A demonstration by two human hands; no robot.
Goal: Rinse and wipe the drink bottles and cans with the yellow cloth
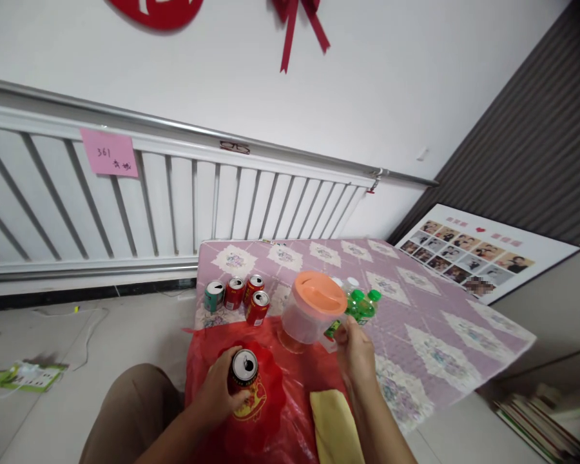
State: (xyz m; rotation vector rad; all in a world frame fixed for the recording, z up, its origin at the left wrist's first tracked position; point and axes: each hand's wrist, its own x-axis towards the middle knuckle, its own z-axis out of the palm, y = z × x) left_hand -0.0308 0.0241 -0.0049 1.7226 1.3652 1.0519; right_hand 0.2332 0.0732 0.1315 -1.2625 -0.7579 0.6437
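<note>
My left hand [221, 391] is wrapped round an opened dark can [244, 366], upright over a red tray with a yellow print [270, 403]. My right hand [356, 348] grips the handle side of a clear plastic pitcher [302, 320] with an orange lid [320, 292]. The pitcher is slightly tilted, and I cannot tell whether its base touches the table. Behind the can stand several opened cans: a green one [214, 297] and red ones [258, 309]. A folded yellow cloth [336, 425] lies near my right forearm.
Green-capped bottles [362, 306] stand just right of the pitcher. Red plastic sheeting [207, 351] covers the near part of the table with its purple floral cloth [415, 309]. A white radiator [169, 200] lies behind. A photo board [483, 248] leans at the right.
</note>
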